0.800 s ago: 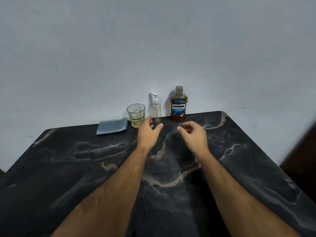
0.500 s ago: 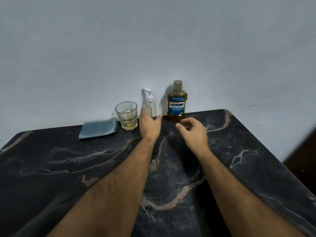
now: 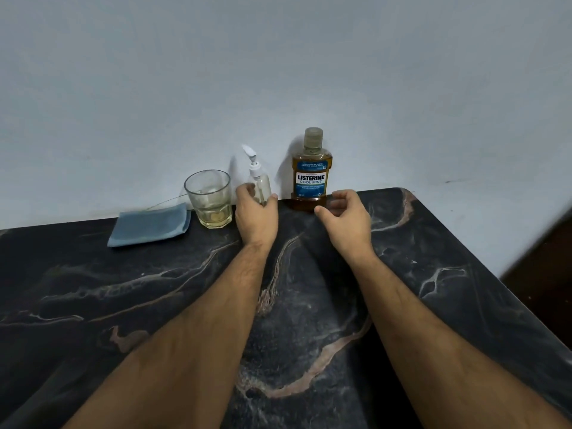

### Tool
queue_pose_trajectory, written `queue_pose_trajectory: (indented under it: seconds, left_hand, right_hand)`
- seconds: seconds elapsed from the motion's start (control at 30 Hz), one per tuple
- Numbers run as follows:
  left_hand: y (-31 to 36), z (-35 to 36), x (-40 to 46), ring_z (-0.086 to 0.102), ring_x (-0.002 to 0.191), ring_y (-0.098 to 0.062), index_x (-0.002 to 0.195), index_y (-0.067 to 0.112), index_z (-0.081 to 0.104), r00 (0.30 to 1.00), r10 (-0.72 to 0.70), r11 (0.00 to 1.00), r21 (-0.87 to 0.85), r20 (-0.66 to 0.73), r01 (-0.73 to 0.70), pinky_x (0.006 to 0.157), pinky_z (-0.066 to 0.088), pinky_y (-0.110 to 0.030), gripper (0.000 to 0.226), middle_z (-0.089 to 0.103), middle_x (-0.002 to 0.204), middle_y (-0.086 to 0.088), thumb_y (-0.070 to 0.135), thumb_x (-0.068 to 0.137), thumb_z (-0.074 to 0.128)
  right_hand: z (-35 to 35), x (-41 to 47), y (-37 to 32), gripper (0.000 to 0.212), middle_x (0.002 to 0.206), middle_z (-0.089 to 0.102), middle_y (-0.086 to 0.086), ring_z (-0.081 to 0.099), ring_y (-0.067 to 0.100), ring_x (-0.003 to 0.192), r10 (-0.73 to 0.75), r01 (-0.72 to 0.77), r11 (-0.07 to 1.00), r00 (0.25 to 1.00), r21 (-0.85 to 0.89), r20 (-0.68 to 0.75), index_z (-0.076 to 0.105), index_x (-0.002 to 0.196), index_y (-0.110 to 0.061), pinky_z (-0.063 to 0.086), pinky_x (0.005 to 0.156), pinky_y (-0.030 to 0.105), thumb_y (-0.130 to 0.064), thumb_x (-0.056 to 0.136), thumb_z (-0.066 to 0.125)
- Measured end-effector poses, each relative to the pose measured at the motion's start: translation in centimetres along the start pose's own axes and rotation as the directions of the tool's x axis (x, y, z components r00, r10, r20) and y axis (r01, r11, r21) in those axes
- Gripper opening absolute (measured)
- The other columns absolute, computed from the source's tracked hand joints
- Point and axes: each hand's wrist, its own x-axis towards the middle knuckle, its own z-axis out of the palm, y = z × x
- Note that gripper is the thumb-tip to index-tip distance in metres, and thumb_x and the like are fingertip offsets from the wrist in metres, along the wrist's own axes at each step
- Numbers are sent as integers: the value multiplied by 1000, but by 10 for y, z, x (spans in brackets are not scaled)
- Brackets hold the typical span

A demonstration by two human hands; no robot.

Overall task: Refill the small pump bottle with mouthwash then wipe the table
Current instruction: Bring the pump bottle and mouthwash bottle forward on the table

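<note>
We are taking up the small clear pump bottle [image 3: 261,184], left hand [image 3: 255,212] curled round it; right hand [image 3: 344,218] loose, empty (unscrewing comes next, probably).

The only print I can read is "LISTERINE COOL MINT" on the blue label of the mouthwash bottle [image 3: 311,171]; its smaller lines are illegible.

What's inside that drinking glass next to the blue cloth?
The glass holds a shallow layer of pale yellowish liquid at the bottom; the rest looks empty. Nothing covers it from this view, though what the liquid is cannot be told.
</note>
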Motion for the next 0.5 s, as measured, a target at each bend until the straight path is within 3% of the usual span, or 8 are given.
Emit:
queue_pose_trajectory:
  seconds: [0.1, 0.23, 0.3, 0.4, 0.5]
  left_hand:
    - [-4, -16, -23, 60, 85, -13, 116, 17, 50, 999, 22, 1000, -7, 33, -22, 77, 43, -24, 40, 61, 93, 10, 21, 81, 70]
    - [-7, -41, -38, 63, 81, -3, 106, 23, 47, 995, 24, 1000, -14, 100, -23, 81, 51, -29, 37, 65, 89, 13, 18, 79, 71]
    - [-8, -51, -42, 65, 86, -6, 108, 23, 46, 991, -2, 999, -33, 136, 6, 84, 54, -33, 37, 67, 94, 11, 17, 80, 70]
    - [-13, -63, -44, 61, 86, 1, 108, 26, 45, 986, 2, 1000, -30, 169, 4, 82, 49, -27, 39, 66, 95, 15, 17, 80, 71]
    - [-15, -70, -45, 58, 82, 7, 107, 26, 45, 982, 20, 1000, -25, 185, -16, 69, 43, -17, 39, 65, 92, 18, 17, 80, 71]
  right_hand:
    - [-3, 12, -6, 54, 125, 62, 4, 61, 13, 104, 26, -26, 1000, 1000, -1, -9, 50, 132, -19, 50, 84, 24, -27, 85, 76]
    - [-2, 35, -20, 82, 149, 43, 10, 45, 25, 134, 68, -79, 994, 988, 71, 138, 32, 147, -20, 43, 108, 37, -19, 80, 80]
    - [0, 45, -26, 88, 145, 45, 9, 47, 24, 133, 88, -128, 978, 969, 165, 230, 27, 149, -19, 42, 100, 30, -13, 80, 80]
    - [9, 53, -30, 73, 118, 58, 0, 59, 18, 112, 92, -148, 972, 954, 181, 285, 38, 139, -13, 49, 90, 26, -6, 78, 80]
    - [17, 55, -30, 52, 118, 66, 6, 63, 21, 111, 104, -154, 971, 960, 183, 260, 53, 127, -7, 50, 99, 36, -1, 80, 76]
